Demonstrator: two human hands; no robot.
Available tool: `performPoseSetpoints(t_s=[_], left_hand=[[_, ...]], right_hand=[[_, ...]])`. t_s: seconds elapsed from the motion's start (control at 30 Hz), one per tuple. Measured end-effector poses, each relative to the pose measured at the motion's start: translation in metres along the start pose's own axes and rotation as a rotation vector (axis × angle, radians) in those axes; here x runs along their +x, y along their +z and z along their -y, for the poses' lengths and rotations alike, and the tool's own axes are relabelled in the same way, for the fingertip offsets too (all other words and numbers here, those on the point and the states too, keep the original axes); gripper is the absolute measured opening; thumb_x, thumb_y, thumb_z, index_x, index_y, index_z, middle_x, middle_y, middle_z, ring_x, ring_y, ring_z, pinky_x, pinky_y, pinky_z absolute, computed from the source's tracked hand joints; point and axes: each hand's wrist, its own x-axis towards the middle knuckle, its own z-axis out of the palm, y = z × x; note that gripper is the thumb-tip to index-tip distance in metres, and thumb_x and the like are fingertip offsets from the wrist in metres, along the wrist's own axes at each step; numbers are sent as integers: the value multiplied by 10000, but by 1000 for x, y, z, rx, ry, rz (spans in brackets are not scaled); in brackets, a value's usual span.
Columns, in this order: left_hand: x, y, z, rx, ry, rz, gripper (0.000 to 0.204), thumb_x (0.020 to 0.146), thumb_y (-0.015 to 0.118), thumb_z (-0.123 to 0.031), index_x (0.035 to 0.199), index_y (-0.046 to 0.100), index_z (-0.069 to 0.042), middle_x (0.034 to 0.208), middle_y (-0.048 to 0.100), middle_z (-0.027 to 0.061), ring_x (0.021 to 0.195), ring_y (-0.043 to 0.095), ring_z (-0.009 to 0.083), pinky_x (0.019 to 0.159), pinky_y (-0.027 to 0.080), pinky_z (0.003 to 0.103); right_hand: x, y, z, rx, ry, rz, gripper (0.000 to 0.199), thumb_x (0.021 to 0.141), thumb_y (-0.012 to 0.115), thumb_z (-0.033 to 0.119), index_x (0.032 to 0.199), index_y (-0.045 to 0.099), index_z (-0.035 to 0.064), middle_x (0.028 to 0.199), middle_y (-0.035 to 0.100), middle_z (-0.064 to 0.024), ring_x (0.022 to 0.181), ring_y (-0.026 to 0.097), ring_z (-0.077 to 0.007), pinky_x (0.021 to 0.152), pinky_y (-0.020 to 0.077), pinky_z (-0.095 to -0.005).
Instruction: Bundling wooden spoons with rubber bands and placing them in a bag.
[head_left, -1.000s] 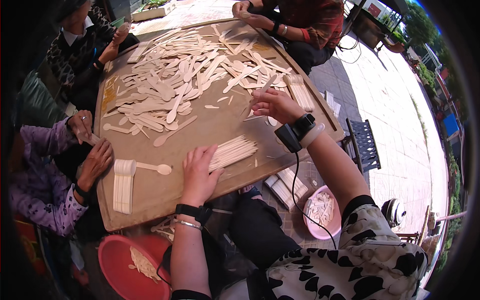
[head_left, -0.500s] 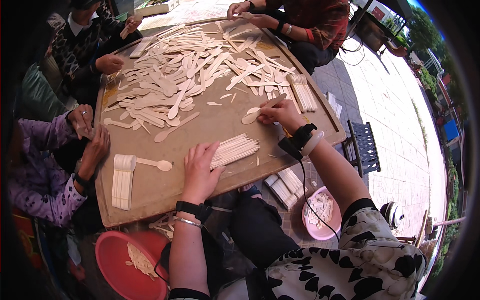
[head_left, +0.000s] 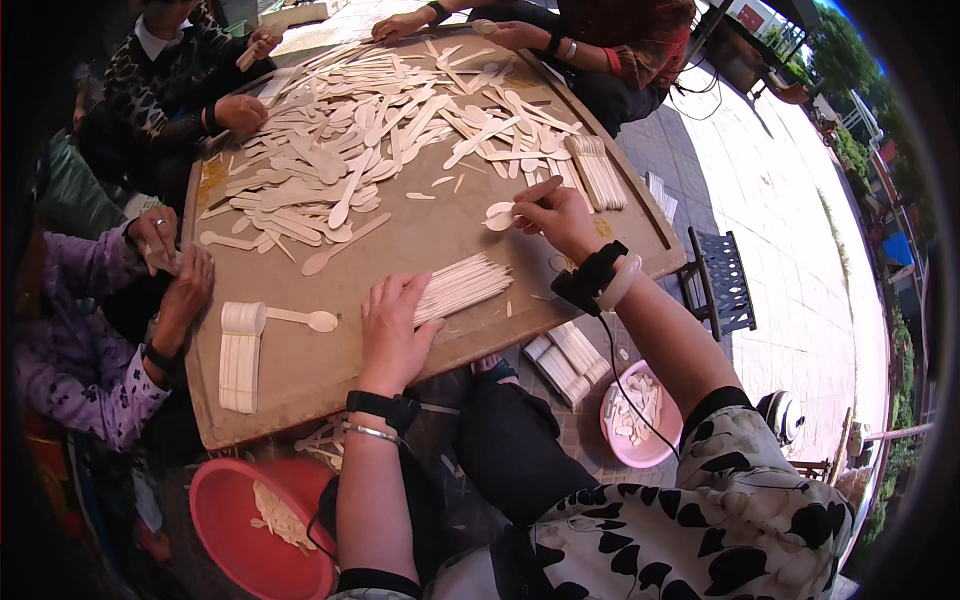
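Observation:
My left hand (head_left: 393, 325) is closed over the left end of a neat stack of pale wooden spoons (head_left: 465, 288) lying near the table's front edge; its fingers hide that end. To the right and farther in, my right hand (head_left: 558, 222) pinches at least one wooden spoon (head_left: 500, 216) just above the tabletop. The spoon's rounded bowl points left, and a flat end sticks up above the fingers; whether this is one spoon or two I cannot tell. Beyond my hands spreads a big loose pile of wooden spoons (head_left: 330, 170).
Banded spoon bundles stand at the table's (head_left: 300, 385) left (head_left: 241, 360) and right (head_left: 597, 172). One loose spoon (head_left: 305, 318) lies beside the left bundle. Below are a red basin (head_left: 225, 520), a pink basin (head_left: 640, 455) and more bundles (head_left: 570, 365). Several co-workers' hands (head_left: 180, 275) work around the table.
The view has shifted a little. The spoon in my right hand has tilted, its bowl now showing rounder. My left hand stays on the stack. The far co-worker's hand has reached left toward the pile.

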Motion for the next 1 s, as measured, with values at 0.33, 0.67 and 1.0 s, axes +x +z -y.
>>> performPoseSetpoints(t_s=[0.33,0.67,1.0], left_hand=[[10,-10,3,11,-13,2,602,737,757,-88,1322,617,-80,1210,580,105,1164,508,306,1035,404,405],[-4,-3,1,-15,-14,5,641,705,784,-81,1320,605,-96,1217,591,86,1172,509,305,1030,381,418],[5,-8,-3,-12,-4,-7,645,686,778,-97,1309,609,-78,1207,588,106,1157,508,323,1018,389,418]], right_hand=[[-156,-140,29,-24,265,62,192,954,656,160,1032,682,-14,878,707,-68,741,683,-124,702,554,-246],[-177,-141,10,-566,29,-42,134,859,694,96,948,703,-3,855,699,-130,753,700,-245,718,547,-335],[45,-44,48,-655,352,227,368,807,744,293,937,727,-51,795,731,-169,701,729,-255,669,565,-351]])
